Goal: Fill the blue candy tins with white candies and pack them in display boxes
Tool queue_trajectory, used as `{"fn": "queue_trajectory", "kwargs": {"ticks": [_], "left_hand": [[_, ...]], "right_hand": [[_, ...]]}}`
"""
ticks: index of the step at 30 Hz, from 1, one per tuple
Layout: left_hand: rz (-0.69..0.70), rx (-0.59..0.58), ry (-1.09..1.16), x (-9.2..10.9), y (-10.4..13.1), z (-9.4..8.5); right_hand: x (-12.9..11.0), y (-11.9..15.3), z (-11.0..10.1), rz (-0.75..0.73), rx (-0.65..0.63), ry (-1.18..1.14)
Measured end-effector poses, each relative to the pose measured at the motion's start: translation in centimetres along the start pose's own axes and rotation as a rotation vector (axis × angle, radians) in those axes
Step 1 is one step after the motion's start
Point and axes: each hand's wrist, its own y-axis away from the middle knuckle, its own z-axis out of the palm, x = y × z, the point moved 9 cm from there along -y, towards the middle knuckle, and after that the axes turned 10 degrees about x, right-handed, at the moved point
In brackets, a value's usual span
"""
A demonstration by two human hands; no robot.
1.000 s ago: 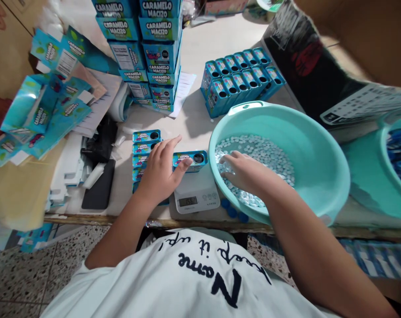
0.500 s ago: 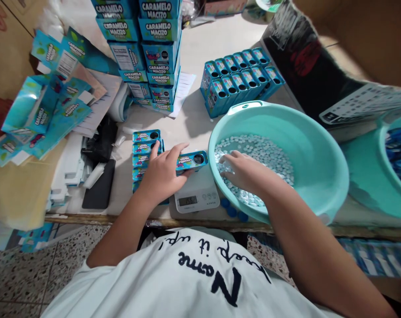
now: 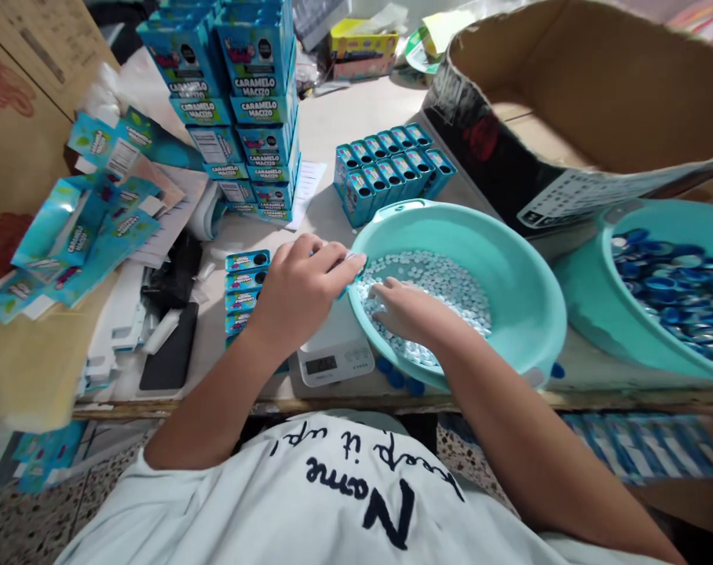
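My left hand (image 3: 303, 286) is wrapped round a small blue candy tin (image 3: 355, 263), mostly hidden under the fingers, tilted at the left rim of a turquoise basin (image 3: 527, 306). Inside the basin my right hand (image 3: 400, 306) reaches into pale round candies (image 3: 451, 286), its fingers curled; what they hold, if anything, is hidden. Below my left hand is a white kitchen scale (image 3: 336, 365) with a lit display too blurred to read. A column of blue tins (image 3: 239, 302) lies just left of my left hand.
Stacked blue cartons (image 3: 262, 102) stand at the back left, near grouped upright tins (image 3: 385, 169). A large cardboard box (image 3: 486, 149) and a bucket of blue lids (image 3: 674, 275) are at right. Flattened packaging (image 3: 115, 220) and a black phone-like slab (image 3: 169, 349) lie left.
My left hand has lifted the tin off the scale and brought it to the basin's rim. My right hand remains among the candies. The camera view has shifted.
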Motion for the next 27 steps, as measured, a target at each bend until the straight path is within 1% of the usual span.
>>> {"fn": "queue_trajectory", "kwargs": {"ticks": [3,6,9,11,16,18,23,27], "left_hand": [[0.033,-0.037,-0.001,-0.1,0.5,1.0],[-0.004,0.018,0.065,-0.7,1.2,0.9],[-0.107,0.065,0.167,-1.9,2.0,0.6],[-0.189,0.069,0.228,-2.8,2.6,0.8],[-0.323,-0.028,0.329,-4.2,4.1,2.2],[-0.365,-0.042,0.338,-4.5,4.5,2.6],[-0.370,0.013,0.333,-4.4,4.5,2.4],[-0.390,0.040,0.361,-4.6,4.5,2.2]], "right_hand": [[0.1,-0.1,0.1,0.005,-0.005,-0.004],[0.3,-0.1,0.1,0.005,0.010,-0.016],[0.3,0.1,0.1,0.004,0.019,-0.023],[0.3,0.2,0.1,0.009,0.007,-0.021],[-0.2,0.4,-0.3,0.015,-0.022,-0.002],[-0.5,0.5,-0.4,0.013,-0.038,0.005],[-0.6,0.7,-0.5,0.009,-0.053,-0.004],[-0.3,0.6,-0.3,0.013,-0.032,-0.015]]}}
